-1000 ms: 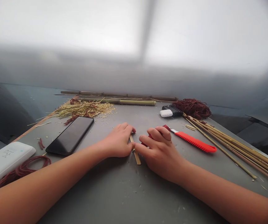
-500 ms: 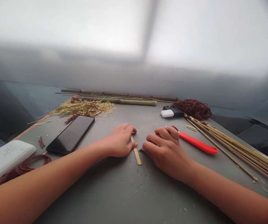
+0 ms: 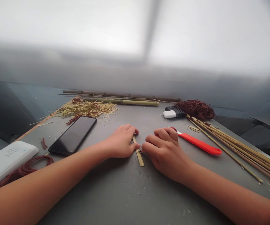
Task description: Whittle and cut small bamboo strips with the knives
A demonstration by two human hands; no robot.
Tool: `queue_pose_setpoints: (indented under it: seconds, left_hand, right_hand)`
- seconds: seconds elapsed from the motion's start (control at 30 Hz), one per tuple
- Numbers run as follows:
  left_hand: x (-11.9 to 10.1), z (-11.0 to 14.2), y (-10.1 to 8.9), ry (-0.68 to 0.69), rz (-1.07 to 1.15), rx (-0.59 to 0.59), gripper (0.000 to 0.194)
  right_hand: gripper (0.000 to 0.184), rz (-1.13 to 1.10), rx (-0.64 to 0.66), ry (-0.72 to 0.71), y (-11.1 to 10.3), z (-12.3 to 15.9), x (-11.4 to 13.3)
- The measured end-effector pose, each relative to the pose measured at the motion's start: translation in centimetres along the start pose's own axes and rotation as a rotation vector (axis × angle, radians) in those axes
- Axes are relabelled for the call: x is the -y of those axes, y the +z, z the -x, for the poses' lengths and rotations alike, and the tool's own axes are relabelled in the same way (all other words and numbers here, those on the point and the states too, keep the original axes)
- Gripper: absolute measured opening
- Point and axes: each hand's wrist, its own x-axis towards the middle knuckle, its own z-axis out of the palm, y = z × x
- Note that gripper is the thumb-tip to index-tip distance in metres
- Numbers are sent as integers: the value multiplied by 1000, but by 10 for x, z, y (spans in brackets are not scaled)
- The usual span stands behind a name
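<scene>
Flat pale bamboo strip (image 3: 141, 161) on smooth grey table (image 3: 116, 193); left hand (image 3: 123, 142) half-curled, holding it down. Right hand (image 3: 165, 151) curled tight round what seems pointed dark-red-handled tool (image 3: 173, 128), mostly hidden. Strip likely light, stiff, splintery; best held flat, thumb clear of tip.

Left forearm (image 3: 66, 170) and right forearm (image 3: 219, 184) bare as far as view runs, smooth-outlined, tapering wristward; left hand (image 3: 123, 142) and right hand (image 3: 165, 153) likewise bare, finer detail too soft to judge.

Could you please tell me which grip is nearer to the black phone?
Left. The left grip is right of the phone; the right grip is farther right.
</scene>
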Motion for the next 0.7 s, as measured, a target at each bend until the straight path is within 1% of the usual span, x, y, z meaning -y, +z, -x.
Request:
queue_pose_setpoints:
  seconds: [0.1, 0.3, 0.53, 0.7]
  left_hand:
    - [-1, 1, 0, 2, 0, -1, 38]
    - [-2, -1, -2, -22, 3, -7, 35]
    - [-1, -4, 1, -27, 1, -22, 39]
    - [-2, -4, 0, -17, 0, -20, 41]
  right_hand:
    - [27, 9, 7, 1, -1, 0, 0]
    - [27, 24, -23, -18, 1, -1, 0]
    - [27, 80, -58, -46, 5, -6, 6]
    - [26, 77, -62, -59, 5, -9, 9]
